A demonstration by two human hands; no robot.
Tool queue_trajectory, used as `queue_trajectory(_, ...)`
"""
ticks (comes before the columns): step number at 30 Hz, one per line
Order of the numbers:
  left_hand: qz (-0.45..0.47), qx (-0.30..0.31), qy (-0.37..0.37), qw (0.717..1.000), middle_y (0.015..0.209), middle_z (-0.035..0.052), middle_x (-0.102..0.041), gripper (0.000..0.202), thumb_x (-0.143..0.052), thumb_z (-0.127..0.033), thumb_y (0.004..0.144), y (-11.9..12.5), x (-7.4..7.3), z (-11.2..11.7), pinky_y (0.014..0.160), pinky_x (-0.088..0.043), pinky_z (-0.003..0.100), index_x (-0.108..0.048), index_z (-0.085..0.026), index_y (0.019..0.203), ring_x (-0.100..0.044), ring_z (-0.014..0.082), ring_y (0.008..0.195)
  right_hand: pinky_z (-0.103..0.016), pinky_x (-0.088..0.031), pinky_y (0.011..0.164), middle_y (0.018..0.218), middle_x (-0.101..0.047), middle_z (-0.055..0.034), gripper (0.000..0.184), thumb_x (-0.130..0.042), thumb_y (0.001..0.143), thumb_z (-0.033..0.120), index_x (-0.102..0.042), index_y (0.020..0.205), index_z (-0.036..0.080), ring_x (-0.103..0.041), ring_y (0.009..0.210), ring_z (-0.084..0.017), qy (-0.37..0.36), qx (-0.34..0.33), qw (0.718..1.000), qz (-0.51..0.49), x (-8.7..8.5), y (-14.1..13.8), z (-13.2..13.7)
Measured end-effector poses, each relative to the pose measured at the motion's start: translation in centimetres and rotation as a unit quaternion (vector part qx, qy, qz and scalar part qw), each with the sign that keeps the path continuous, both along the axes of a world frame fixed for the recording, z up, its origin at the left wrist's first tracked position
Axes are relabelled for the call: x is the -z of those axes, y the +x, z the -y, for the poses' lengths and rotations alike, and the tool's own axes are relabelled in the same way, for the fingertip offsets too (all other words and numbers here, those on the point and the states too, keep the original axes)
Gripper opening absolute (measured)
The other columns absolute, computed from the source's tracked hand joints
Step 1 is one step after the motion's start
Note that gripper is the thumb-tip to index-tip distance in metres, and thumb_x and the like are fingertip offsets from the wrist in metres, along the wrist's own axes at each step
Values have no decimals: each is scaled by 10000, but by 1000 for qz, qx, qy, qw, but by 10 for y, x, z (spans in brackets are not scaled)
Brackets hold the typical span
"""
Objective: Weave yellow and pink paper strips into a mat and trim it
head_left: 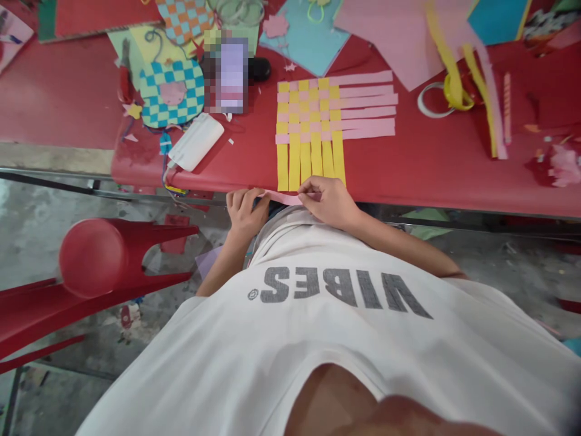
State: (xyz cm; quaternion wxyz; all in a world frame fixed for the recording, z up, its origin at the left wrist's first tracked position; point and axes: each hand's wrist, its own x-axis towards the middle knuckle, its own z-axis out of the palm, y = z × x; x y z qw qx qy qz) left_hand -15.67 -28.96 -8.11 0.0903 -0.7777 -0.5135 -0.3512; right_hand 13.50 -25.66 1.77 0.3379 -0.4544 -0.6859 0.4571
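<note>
Left hand (246,212) and right hand (332,201) in pinch grips on one pink strip (285,198)

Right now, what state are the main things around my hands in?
Pink strip, unwoven, held in both hands.
Left hand, closed on it.
Right hand, pinching it.
Pink-and-yellow weave, partly woven, strip ends loose.
Blue-green checkered piece, woven.
Phone, screen lit.

Bright, diffuse light; soft shadows on the worktop (431,172); stretched edges, blurred lower right corner, one pixelated patch (233,75).
</note>
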Motion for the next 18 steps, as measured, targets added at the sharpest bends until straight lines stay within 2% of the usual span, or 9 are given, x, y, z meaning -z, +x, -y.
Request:
queue_trajectory(3, -7, -14, 16, 1000, 1254, 118, -842, 191, -733, -259, 1103, -2, 1, -2, 1076, -456, 607, -865, -363, 1193, -723, 340, 1160, -366, -575, 812, 938, -841, -61, 89, -726, 988, 291, -763, 932, 232, -774, 859, -239, 3, -17, 1000, 16, -1, -2, 0)
queue_trajectory(11, -13, -31, 69, 997, 1350, 111, -834, 237, -727, -243, 1088, -13, -5, -12, 1058, -478, 598, -867, -377, 1224, -704, 357, 1226, -387, -595, 861, 989, -860, -74, 126, -675, 1027, 281, -786, 1035, 223, -802, 917, -257, -2, -29, 999, 16, -2, -9, -1)
queue_trajectory(18, 5, -66, -12, 998, 1404, 148, -815, 226, -680, -358, 1121, -25, -12, -14, 1130, -453, 655, -882, -329, 1218, -702, 406, 1299, -376, -626, 814, 1011, -861, -66, 152, -674, 1034, 290, -794, 1095, 220, -844, 836, -247, -14, -35, 999, -12, -7, -11, -6)
